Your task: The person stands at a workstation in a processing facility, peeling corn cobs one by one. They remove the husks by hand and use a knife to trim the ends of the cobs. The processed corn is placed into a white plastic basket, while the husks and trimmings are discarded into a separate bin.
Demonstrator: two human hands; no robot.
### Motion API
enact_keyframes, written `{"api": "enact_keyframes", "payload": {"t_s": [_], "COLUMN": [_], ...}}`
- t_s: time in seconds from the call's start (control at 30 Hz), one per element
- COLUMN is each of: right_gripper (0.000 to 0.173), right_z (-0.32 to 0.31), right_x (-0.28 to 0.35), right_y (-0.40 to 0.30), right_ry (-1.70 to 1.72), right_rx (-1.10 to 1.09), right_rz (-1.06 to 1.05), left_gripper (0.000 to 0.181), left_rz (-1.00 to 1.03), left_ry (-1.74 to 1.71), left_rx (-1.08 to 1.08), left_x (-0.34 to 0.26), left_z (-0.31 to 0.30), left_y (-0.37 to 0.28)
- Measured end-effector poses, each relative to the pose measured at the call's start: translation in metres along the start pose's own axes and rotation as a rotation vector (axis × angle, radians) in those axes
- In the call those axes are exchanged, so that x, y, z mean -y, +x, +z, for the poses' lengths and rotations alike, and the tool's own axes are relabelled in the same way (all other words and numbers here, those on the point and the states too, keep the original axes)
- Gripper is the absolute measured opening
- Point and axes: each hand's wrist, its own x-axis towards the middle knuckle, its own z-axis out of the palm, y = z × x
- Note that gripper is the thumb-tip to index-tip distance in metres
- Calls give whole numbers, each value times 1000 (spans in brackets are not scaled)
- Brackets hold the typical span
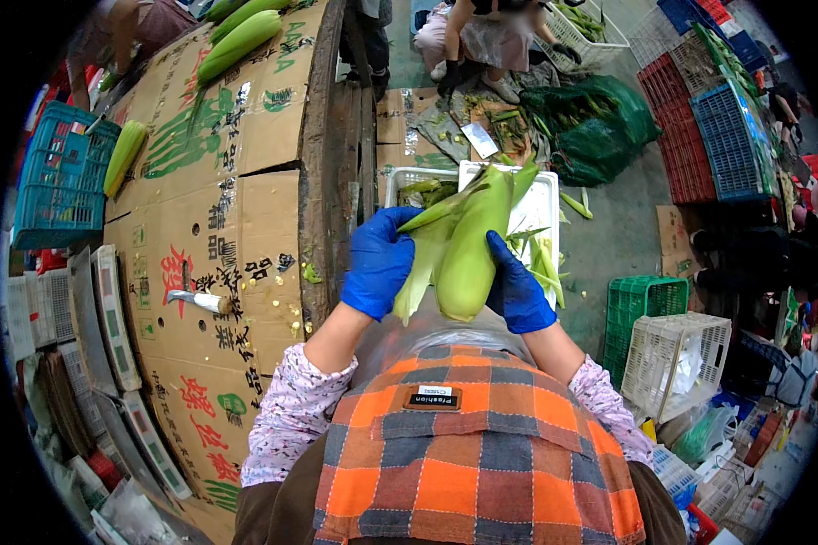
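In a blue glove, my left hand [380, 262] grips a loose green husk leaf pulled out to the left of an ear of corn [476, 252]. My right hand [520, 286], also gloved in blue, holds the right side of that ear, its thumb on the husk. The ear is in green husk, its rounded end towards me. Beneath it stands a white plastic crate [552, 204] with husk leaves; another white crate [394, 178] with husks is beside it. On the cardboard-covered table at left lie a knife [201, 300] and several ears of corn [240, 46].
The table's wooden edge [317, 136] runs along my left. Ahead, a person in black gloves crouches by a green mesh sack [589, 129] and a cleaver blade [479, 140]. Right are stacked crates [685, 136], a green crate [644, 293] and a white one [678, 361].
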Motion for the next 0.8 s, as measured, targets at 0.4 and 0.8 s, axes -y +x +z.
{"api": "enact_keyframes", "payload": {"t_s": [0.4, 0.8], "right_gripper": [37, 63], "right_z": [2, -14], "right_x": [-3, 21], "right_y": [2, -7], "right_ry": [-31, 81], "right_rx": [-84, 172], "right_rz": [-121, -199], "left_gripper": [35, 35], "left_rz": [-41, -40], "left_ry": [-14, 188], "left_rx": [-122, -296], "left_x": [-14, 42], "left_z": [-17, -49], "left_y": [-7, 15]}}
